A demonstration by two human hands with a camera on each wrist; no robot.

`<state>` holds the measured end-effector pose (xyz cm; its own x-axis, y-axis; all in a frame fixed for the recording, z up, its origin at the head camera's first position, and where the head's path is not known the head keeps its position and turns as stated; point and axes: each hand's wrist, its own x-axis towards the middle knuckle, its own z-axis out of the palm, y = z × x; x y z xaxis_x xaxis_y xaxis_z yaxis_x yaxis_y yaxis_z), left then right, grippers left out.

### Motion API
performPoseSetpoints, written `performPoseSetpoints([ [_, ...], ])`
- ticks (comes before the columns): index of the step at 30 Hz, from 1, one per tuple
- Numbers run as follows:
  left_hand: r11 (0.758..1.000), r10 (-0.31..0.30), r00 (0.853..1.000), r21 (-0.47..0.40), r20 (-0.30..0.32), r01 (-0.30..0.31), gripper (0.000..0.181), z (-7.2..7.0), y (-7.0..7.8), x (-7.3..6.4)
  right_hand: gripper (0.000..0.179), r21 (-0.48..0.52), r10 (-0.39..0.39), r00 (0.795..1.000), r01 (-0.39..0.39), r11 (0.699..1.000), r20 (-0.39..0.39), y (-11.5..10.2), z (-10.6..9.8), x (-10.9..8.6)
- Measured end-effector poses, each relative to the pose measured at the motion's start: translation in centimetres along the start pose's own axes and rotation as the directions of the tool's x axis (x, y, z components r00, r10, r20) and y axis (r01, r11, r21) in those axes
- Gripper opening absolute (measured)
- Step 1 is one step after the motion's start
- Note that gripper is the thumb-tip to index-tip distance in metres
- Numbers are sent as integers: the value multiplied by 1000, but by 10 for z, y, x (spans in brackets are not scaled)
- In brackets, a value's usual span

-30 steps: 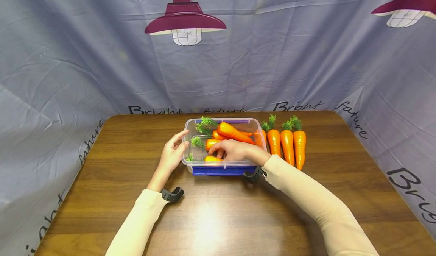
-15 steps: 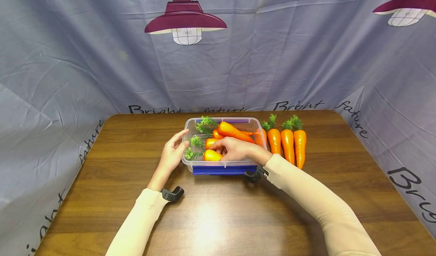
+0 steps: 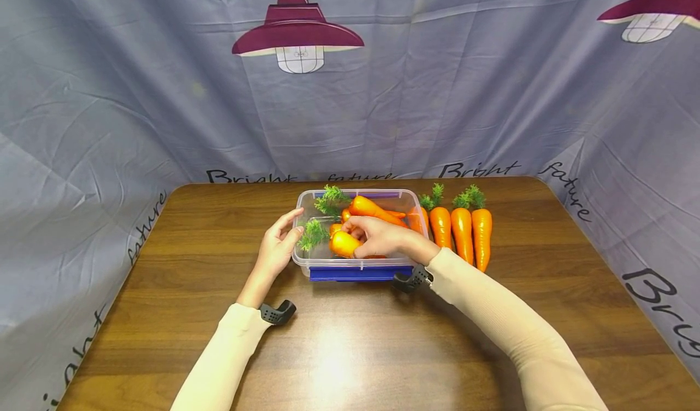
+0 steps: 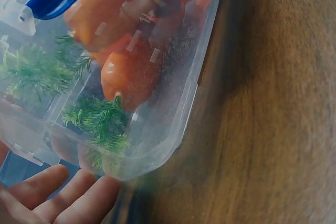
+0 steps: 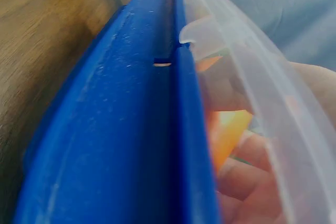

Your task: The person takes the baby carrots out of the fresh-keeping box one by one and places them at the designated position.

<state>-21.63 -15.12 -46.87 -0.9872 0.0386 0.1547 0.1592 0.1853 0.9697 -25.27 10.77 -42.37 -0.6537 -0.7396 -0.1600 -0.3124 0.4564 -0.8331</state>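
A clear plastic container (image 3: 339,262) with a blue clip (image 3: 361,274) along its front stands in the head view, carrots with feathery green tops inside. My right hand (image 3: 385,239) reaches into it and grips the thick end of a carrot (image 3: 343,244) between thumb and fingers, near the front wall. Other carrots (image 3: 376,208) lie behind it, partly covered by this hand. At the left end, my left hand (image 3: 275,247) has its fingers spread against the wall; in the left wrist view its fingertips (image 4: 105,190) are right at the container's corner.
Several more carrots (image 3: 462,236) lie side by side on the wooden table (image 3: 229,222), just right of the container, one partly seen through its wall. A grey printed curtain (image 3: 383,113) hangs behind and at both sides of the table.
My right hand has lifted the front carrot's thick end upward and slightly back, so its green top now overlaps the one behind. My left hand stays put against the container.
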Motion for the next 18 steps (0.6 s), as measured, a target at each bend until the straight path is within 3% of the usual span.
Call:
performPoseSetpoints([
  [4,1000,-4,1000,-2,4,4,44,0,1,-1,54,102,3,998,2,995,-55,0,-1,1],
  [10,1000,5,1000,7,8,-5,44,0,1,-1,69,166,-45,987,71,984,-158,-2,-4,-1],
  [18,1000,12,1000,10,13,-12,44,0,0,-1,71,287,91,956,-7,958,-278,-8,-7,-1],
])
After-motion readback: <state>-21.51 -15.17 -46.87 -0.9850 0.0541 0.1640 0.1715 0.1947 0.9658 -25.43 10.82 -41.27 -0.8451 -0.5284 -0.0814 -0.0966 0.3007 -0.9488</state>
